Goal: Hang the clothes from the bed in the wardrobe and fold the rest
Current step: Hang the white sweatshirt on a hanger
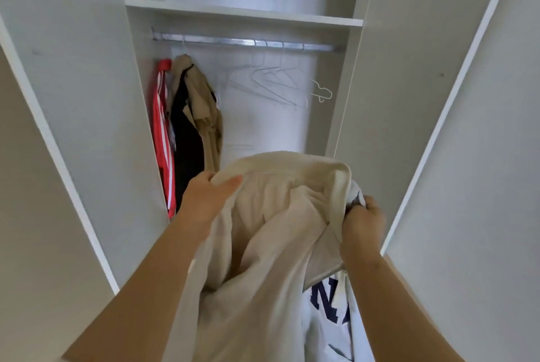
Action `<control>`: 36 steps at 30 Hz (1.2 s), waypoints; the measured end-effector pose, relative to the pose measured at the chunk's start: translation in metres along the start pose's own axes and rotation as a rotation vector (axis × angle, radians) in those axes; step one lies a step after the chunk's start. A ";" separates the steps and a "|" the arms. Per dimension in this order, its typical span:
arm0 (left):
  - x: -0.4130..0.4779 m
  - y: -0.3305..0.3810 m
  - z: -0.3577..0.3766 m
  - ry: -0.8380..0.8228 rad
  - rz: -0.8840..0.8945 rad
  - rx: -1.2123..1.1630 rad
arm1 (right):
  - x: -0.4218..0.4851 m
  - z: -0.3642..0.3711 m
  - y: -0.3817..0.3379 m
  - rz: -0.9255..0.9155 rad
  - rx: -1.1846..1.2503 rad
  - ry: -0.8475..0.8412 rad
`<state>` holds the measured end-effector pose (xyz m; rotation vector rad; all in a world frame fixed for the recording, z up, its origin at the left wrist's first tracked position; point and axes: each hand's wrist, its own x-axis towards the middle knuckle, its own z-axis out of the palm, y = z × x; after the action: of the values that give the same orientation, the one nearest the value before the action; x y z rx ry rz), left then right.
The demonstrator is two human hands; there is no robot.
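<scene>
Both hands clutch a cream garment [271, 215] before the open wardrobe [242, 15]: left hand [209, 196] bunches one edge, right hand [362, 221] pinches the other (soft, limp, probably light); best taken at the shoulders

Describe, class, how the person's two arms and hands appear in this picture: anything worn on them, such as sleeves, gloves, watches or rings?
Both arms are bare along their whole visible length; no sleeve shows. The left hand and right hand wear no gloves. No watch, bracelet or ring is visible on either wrist or on the fingers that show, though cloth hides parts of both hands.
</scene>
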<state>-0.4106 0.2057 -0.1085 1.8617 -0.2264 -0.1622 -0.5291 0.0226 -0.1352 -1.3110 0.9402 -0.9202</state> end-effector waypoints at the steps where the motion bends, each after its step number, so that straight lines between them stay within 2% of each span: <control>1: 0.015 0.000 0.003 -0.033 -0.003 0.060 | 0.014 0.014 0.000 0.003 0.001 -0.027; 4: 0.058 0.001 0.015 0.019 -0.084 0.168 | 0.053 0.057 0.002 0.028 0.020 -0.071; 8: 0.111 0.006 0.016 0.228 -0.074 0.086 | 0.092 0.110 0.003 0.017 -0.012 -0.152; 10: 0.131 0.003 0.011 0.274 -0.078 -0.007 | 0.101 0.139 0.007 0.023 -0.019 -0.194; 13: 0.151 -0.007 0.008 0.237 -0.131 -0.378 | 0.111 0.175 0.008 0.059 0.005 -0.223; 14: 0.160 -0.009 0.007 0.262 -0.133 -0.425 | 0.115 0.189 0.010 0.072 0.011 -0.228; 17: 0.198 -0.013 0.001 0.427 -0.099 -0.345 | 0.129 0.230 0.014 0.102 0.032 -0.261; 19: 0.226 -0.008 0.000 0.482 -0.059 -0.447 | 0.138 0.259 0.014 0.093 0.027 -0.279; 21: 0.255 -0.002 -0.001 0.474 -0.031 -0.523 | 0.147 0.290 0.015 0.076 0.028 -0.283; 24: 0.301 0.009 -0.009 0.440 -0.010 -0.760 | 0.161 0.339 0.011 0.076 0.004 -0.316; 30: 0.400 0.016 -0.049 0.474 0.008 -0.775 | 0.185 0.432 0.010 0.035 -0.111 -0.446; 36: 0.465 0.012 -0.065 0.476 0.003 -0.882 | 0.206 0.476 0.024 0.103 -0.189 -0.572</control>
<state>0.0553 0.1522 -0.0761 0.9761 0.1614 0.1690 -0.0105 0.0009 -0.1513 -1.5565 0.6435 -0.3432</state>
